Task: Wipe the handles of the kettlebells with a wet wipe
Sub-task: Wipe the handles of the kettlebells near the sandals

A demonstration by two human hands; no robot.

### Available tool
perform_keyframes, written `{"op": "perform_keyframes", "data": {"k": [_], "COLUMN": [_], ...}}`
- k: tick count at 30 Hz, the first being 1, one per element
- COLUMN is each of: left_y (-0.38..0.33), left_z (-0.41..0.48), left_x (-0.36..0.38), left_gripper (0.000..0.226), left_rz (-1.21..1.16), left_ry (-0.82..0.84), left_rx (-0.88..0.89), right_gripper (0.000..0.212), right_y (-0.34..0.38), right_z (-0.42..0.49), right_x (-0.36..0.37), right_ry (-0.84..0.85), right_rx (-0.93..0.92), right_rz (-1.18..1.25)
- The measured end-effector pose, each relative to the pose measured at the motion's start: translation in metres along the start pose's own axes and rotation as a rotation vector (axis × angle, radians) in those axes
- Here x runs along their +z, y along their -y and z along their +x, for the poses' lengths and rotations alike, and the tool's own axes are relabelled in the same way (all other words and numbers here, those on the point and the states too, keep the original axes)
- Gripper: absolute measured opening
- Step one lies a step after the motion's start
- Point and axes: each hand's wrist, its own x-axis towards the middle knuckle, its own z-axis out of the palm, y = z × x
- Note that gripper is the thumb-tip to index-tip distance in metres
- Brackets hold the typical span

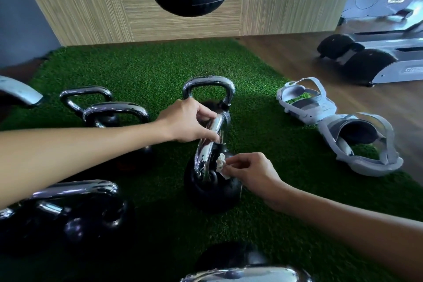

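Here the slick chrome handle of the presumably heavy black kettlebell is gripped by the left hand; just below, a limp white wet wipe is pinched by the right hand.

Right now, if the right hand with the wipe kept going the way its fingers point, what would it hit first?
The right hand pinches the wet wipe and points left. First in line is the chrome handle of the middle kettlebell, at its lower end. The wipe probably touches it already, though depth is hard to judge.
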Motion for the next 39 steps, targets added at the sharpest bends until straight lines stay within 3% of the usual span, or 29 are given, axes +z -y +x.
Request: {"op": "perform_keyframes", "data": {"k": [11,20,23,27,33,39], "left_y": [0.037,0.08,0.094,0.112,0.121,0.118], "left_z": [0.01,0.007,0.005,-0.003,-0.014,-0.017], "left_x": [-0.013,-0.021,-0.02,-0.016,-0.014,-0.019], "left_gripper": [0.063,0.058,0.067,0.076,0.064,0.058], "left_rz": [-0.081,-0.257,-0.325,-0.404,-0.508,-0.456], "left_ry": [-0.011,0.016,0.026,0.022,0.004,-0.002], "left_rx": [-0.083,-0.219,-0.228,-0.21,-0.194,-0.167], "right_gripper": [0.02,0.019,0.019,0.014,0.012,0.02], "right_y": [0.024,0.04,0.05,0.059,0.059,0.066], "right_z": [0.037,0.052,0.057,0.061,0.061,0.075], "right_x": [0.023,0.054,0.065,0.077,0.089,0.102], "right_ry": [0.161,0.229,0.261,0.315,0.243,-0.066], "right_rx": [-0.169,-0.51,-0.466,-0.273,-0.274,-0.047], "right_rz": [-0.21,-0.496,-0.422,-0.057,-0.12,0.239]}}
